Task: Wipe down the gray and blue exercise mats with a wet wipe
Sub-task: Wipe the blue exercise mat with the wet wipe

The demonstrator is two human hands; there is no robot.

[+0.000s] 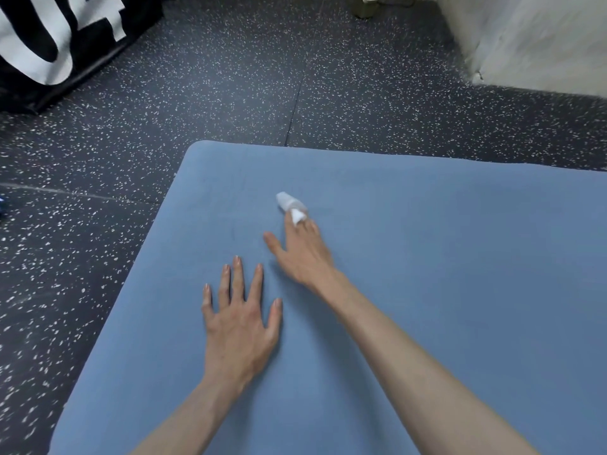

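A blue exercise mat point(443, 274) lies on the floor and fills the lower right of the head view; its far left corner is rounded. My left hand point(239, 326) rests flat on the mat with fingers spread. My right hand point(302, 254) reaches further forward, its straight fingers pressing a small crumpled white wet wipe point(289, 203) onto the mat. A fold of the wipe lies over the fingertips, and the thumb sticks out to the left. No gray mat is in view.
Black rubber flooring with white speckles point(197, 93) surrounds the mat on the left and far sides. A black item with large white lettering point(49, 44) sits at the top left. A white wall base point(542, 37) stands at the top right.
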